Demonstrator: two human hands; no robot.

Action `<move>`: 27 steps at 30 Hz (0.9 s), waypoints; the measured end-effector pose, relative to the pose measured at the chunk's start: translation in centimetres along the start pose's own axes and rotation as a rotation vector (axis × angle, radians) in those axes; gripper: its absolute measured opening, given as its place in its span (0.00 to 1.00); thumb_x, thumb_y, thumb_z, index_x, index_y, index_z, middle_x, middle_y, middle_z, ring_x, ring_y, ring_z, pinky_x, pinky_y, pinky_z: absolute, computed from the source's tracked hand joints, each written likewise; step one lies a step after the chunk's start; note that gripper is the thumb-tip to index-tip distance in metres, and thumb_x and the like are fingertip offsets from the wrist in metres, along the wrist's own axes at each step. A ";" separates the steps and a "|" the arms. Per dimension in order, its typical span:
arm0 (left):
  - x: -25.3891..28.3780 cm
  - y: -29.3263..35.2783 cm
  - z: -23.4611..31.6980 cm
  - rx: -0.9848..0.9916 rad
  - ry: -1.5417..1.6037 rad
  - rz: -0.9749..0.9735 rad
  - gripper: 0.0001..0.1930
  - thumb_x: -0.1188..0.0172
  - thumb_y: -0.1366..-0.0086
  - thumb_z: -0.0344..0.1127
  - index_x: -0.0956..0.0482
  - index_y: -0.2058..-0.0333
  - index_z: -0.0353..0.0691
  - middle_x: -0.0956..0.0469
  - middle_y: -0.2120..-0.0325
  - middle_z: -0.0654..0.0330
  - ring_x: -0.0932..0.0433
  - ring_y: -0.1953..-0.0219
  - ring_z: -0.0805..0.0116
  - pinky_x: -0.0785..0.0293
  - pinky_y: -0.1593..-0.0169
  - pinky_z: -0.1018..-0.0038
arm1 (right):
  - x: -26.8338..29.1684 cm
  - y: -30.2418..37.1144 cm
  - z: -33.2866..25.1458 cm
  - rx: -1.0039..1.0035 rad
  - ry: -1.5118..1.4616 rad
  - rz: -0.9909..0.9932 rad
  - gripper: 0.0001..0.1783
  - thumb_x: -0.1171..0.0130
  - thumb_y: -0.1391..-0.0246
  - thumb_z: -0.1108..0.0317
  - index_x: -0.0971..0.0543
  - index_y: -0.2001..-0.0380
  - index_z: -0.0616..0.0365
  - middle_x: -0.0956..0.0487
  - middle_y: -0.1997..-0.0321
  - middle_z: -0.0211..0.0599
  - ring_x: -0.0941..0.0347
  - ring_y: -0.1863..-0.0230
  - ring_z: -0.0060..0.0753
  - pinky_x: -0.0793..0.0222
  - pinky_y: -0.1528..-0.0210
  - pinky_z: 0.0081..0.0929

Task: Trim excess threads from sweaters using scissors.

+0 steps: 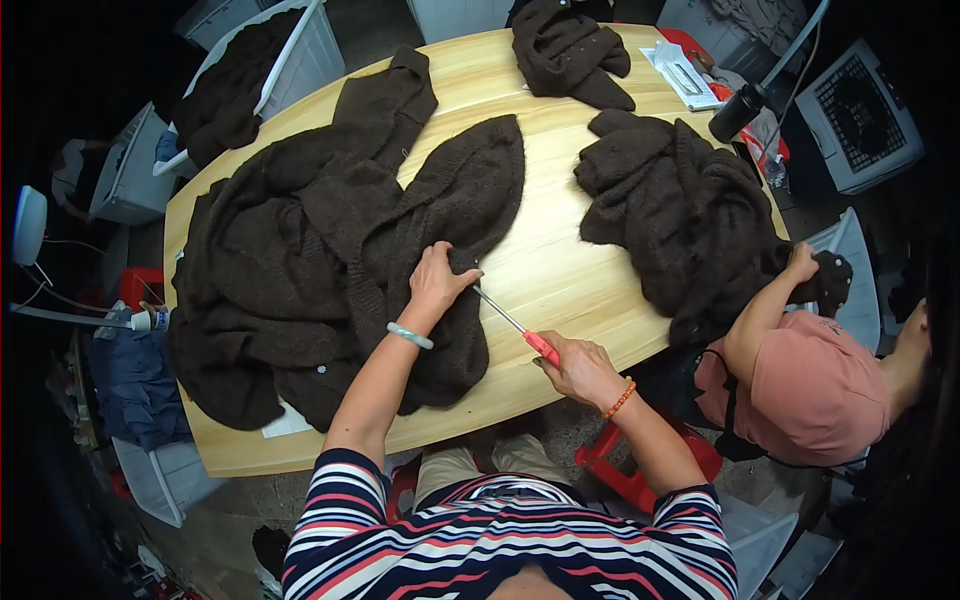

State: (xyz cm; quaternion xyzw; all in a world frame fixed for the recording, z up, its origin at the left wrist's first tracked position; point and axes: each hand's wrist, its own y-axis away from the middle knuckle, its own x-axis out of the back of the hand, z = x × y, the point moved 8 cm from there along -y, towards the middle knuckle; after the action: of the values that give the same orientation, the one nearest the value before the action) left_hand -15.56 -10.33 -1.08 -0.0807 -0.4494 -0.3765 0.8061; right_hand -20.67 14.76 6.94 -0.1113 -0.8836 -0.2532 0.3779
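Note:
A dark brown knitted garment [270, 240] lies spread in folds over the left half of the wooden table [560, 180]. My left hand [437, 282] grips its right part near the edge, with thumb and fingers bent over the knit. My right hand [585, 370] is closed round the red handle of a thin metal-shafted tool [505, 315]. The tool's shaft points up and left, its tip close to my left thumb at the garment's edge. Exactly what the tip touches is too small to tell.
Another brown knit heap [690, 210] lies on the table's right, and a smaller brown bundle [570, 55] at the far edge. A co-worker in a pink shirt [800, 390] handles brown knit at right. Plastic bins [290, 60] and a red stool [630, 470] stand around the table.

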 end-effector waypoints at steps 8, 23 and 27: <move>-4.5 -2.6 0.9 -0.238 -0.141 -0.023 0.16 0.33 0.49 0.33 0.19 0.61 0.35 0.21 0.63 0.48 0.22 0.58 0.48 0.25 0.53 0.60 | 0.3 0.0 0.9 -0.080 -0.018 0.065 0.17 0.44 0.43 0.60 0.27 0.52 0.52 0.20 0.70 0.55 0.23 0.65 0.61 0.28 0.60 0.52; -7.5 -0.7 -5.5 0.085 0.768 -0.323 0.08 0.36 0.40 0.29 0.19 0.64 0.32 0.22 0.71 0.68 0.28 0.72 0.80 0.31 0.67 0.80 | -0.9 -1.4 1.3 -0.108 0.128 0.000 0.16 0.43 0.45 0.57 0.24 0.61 0.59 0.20 0.69 0.54 0.22 0.63 0.58 0.28 0.57 0.49; -8.6 -0.4 -6.6 0.134 1.000 -0.365 0.07 0.37 0.39 0.28 0.18 0.63 0.33 0.20 0.70 0.66 0.25 0.70 0.77 0.28 0.64 0.80 | -0.3 -2.2 1.0 -0.199 0.134 -0.005 0.15 0.43 0.45 0.58 0.22 0.64 0.61 0.19 0.67 0.52 0.21 0.61 0.53 0.27 0.56 0.46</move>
State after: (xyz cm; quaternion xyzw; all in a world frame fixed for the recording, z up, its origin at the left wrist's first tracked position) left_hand -14.15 -9.15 -11.77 0.2397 -0.0403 -0.4736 0.8465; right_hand -21.94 13.38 5.36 -0.1291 -0.8271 -0.3476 0.4225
